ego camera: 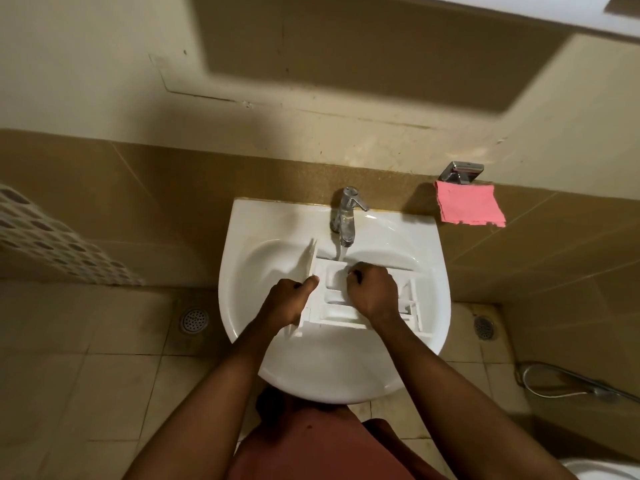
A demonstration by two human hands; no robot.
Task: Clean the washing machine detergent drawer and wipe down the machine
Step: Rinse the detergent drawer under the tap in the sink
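A white plastic detergent drawer [337, 308] lies across the bowl of a white washbasin [263, 358], its front panel at the left. Water runs from the chrome tap [346, 216] onto the drawer's far edge. My left hand [287, 301] grips the drawer's left end, thumb on top. My right hand [372, 291] is curled in a fist over the drawer's middle compartments, fingers pressed inside; whether it holds anything is hidden. A pink cloth [467, 207] hangs on the wall to the right of the basin.
A chrome holder [460, 173] sits above the pink cloth. Floor drains lie at the left [194, 320] and right [484, 327] of the basin. A hose with a spray head [568, 382] lies on the tiled floor at the right. A mosaic-tiled ledge [52, 244] is at the left.
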